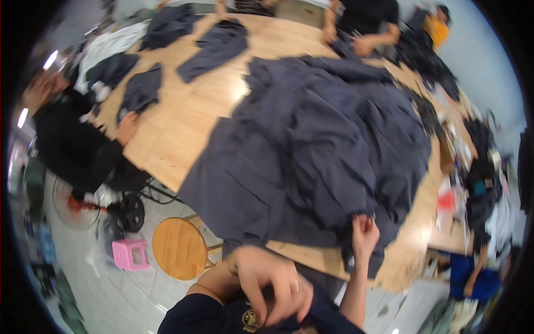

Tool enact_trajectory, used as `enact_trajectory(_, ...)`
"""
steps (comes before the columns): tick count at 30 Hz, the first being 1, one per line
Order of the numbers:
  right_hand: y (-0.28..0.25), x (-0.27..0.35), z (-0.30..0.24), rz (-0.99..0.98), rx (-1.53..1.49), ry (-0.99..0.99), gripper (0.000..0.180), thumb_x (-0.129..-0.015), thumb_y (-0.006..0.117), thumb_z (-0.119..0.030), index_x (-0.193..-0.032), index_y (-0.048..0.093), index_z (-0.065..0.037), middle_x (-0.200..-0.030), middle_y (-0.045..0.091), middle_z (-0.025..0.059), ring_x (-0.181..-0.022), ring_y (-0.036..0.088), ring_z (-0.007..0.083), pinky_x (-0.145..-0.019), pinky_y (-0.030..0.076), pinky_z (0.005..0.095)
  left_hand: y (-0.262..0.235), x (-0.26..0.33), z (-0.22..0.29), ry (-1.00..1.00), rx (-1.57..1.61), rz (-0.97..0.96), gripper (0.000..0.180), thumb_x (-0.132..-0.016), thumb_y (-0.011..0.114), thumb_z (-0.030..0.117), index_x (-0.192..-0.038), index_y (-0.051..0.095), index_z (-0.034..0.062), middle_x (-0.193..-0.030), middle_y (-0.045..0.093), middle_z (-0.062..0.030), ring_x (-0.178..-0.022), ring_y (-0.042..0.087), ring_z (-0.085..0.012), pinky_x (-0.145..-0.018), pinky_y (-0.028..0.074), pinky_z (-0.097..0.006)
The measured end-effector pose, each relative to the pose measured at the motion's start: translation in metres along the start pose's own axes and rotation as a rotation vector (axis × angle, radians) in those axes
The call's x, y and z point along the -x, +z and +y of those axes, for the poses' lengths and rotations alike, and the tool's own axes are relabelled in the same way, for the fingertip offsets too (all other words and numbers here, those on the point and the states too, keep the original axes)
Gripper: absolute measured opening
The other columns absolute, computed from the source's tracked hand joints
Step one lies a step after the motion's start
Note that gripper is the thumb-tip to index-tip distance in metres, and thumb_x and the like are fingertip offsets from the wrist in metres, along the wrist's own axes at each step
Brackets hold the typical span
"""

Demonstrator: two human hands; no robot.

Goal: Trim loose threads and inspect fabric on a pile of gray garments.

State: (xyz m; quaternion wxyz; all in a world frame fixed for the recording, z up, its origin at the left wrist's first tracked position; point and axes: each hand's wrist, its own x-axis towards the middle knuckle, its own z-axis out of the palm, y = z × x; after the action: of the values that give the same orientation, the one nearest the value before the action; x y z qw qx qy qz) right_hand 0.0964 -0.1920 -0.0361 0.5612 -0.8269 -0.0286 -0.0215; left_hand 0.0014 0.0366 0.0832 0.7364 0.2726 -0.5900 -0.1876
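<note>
Well, your table (167, 125) bears grey cloth (322, 133), heaped ahead and leftward of your right hand (365, 231), the nearer one; its folds hide any clear long axis. A stool (179, 247) stands off to the left. That right hand pinches at the cloth's near right side. Your left hand (270, 275), curled before your chest, is too blurred to tell whether it holds anything.
</note>
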Motion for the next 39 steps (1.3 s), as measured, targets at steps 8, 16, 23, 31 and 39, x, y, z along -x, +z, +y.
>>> enact_trajectory(8,-0.001,0.003,0.005,0.167,-0.192,0.135,0.017,-0.083,0.066,-0.006,-0.071,0.054,-0.003,-0.061,0.042,-0.0082,-0.056,0.036,0.0014,-0.051,0.030,0.0185,-0.068,0.046,-0.041,-0.906,-1.047,1.259,0.034,-0.071,0.078,0.018,-0.094,0.057,0.0036,-0.085,0.060,-0.0030,-0.082,0.057,-0.0131,-0.076,0.046,-0.028)
enact_trajectory(16,-0.005,0.015,0.003,0.231,-0.393,0.154,0.010,-0.084,0.065,-0.005,-0.077,0.058,-0.002,-0.062,0.050,-0.0057,-0.057,0.048,0.0034,-0.054,0.042,0.0191,-0.065,0.051,-0.116,-0.770,-1.565,1.101,0.031,-0.069,0.069,0.005,-0.095,0.053,0.0062,-0.093,0.054,-0.0118,-0.090,0.053,-0.0319,-0.078,0.045,-0.040)
enact_trajectory(23,0.010,0.018,-0.028,0.105,-0.170,-0.153,0.011,-0.080,0.063,0.001,-0.074,0.054,-0.002,-0.081,0.052,0.0003,-0.057,0.042,0.0051,-0.054,0.036,0.0182,-0.044,0.049,-0.083,-0.605,-1.500,1.200,0.022,-0.068,0.066,-0.004,-0.088,0.057,0.0017,-0.086,0.058,-0.0102,-0.077,0.059,-0.0256,-0.064,0.049,-0.032)
enact_trajectory(31,0.035,-0.008,-0.038,0.196,0.473,-0.665,0.016,-0.066,0.067,-0.002,-0.075,0.054,-0.005,-0.094,0.061,0.0029,-0.102,0.055,0.0235,-0.081,0.032,0.0373,-0.028,0.054,-0.073,-0.619,-1.694,1.317,0.026,-0.067,0.067,-0.002,-0.092,0.062,0.0037,-0.086,0.055,-0.0080,-0.072,0.057,-0.0221,-0.065,0.048,-0.032)
enact_trajectory(39,0.043,0.032,-0.062,-0.006,0.075,-0.570,0.017,-0.069,0.065,0.006,-0.069,0.049,0.002,-0.081,0.058,0.0102,-0.065,0.056,0.0255,-0.056,0.044,0.0313,-0.027,0.060,-0.045,-0.522,-1.885,1.435,0.018,-0.067,0.063,-0.006,-0.072,0.049,0.0048,-0.065,0.045,-0.0037,-0.050,0.044,-0.0169,-0.047,0.037,-0.030)
